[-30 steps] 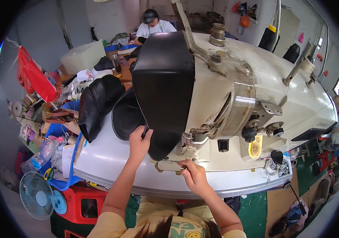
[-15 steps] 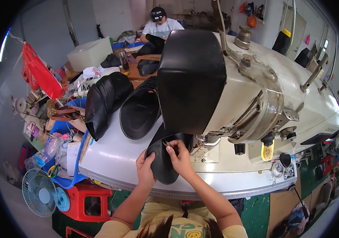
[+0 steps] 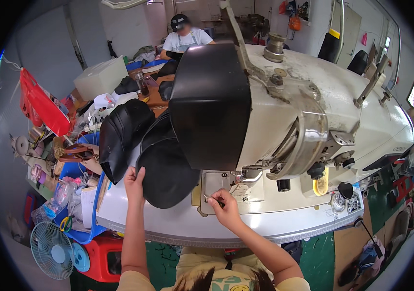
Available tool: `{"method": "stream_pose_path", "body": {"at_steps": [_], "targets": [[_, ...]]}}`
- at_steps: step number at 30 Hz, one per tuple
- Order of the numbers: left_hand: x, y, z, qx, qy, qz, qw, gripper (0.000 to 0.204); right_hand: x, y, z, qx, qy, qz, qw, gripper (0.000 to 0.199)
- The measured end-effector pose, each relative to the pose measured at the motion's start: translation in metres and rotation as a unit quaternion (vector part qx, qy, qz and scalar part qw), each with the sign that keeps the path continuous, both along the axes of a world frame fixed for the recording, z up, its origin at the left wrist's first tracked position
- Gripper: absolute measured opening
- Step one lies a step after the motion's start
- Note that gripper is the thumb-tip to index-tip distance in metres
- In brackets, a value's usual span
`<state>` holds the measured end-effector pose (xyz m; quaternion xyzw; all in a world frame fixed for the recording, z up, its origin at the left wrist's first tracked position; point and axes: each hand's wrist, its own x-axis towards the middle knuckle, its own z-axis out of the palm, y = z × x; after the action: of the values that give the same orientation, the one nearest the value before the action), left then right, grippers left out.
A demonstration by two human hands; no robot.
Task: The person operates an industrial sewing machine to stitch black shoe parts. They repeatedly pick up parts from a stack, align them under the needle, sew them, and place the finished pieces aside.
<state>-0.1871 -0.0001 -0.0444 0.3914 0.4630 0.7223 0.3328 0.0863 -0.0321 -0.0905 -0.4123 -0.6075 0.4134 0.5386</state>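
Black piece [image 3: 168, 177] sits left of the needle area, over the white table [image 3: 168, 224]; the left hand [image 3: 134, 184] pinches its left edge. The right hand [image 3: 225, 207] pinches a small item [image 3: 222, 204], too small to identify, before the sewing machine [image 3: 274, 109]. Left of the black piece lies a folded black bundle [image 3: 121, 138], near a blue bin [image 3: 88, 235].

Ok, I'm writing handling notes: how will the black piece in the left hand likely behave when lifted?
The black piece likely bends easily, as its edge looks thin. It is probably light for its size: the left hand holds it at one edge. Its mostly matte face suggests it may not be very slippery.
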Motion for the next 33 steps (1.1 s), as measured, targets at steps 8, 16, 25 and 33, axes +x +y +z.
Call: {"method": "stream_pose_path", "body": {"at_steps": [8,16,25,33], "targets": [[-0.107,0.097,-0.067,-0.048,0.120,0.145,0.981,0.027,-0.003,-0.013,-0.027,0.087,-0.191,-0.030,0.977,0.017],[-0.129,0.052,-0.011,0.050,0.458,0.433,0.775,0.022,0.008,-0.018,-0.019,0.094,-0.249,-0.022,0.964,0.015],[-0.200,0.014,-0.027,-0.020,0.630,0.383,0.675,0.021,0.001,-0.014,-0.026,0.126,-0.261,-0.006,0.957,0.018],[-0.118,-0.068,0.034,0.055,0.615,0.363,0.698,0.014,0.006,-0.016,-0.019,0.098,-0.069,0.019,0.993,0.025]]}}
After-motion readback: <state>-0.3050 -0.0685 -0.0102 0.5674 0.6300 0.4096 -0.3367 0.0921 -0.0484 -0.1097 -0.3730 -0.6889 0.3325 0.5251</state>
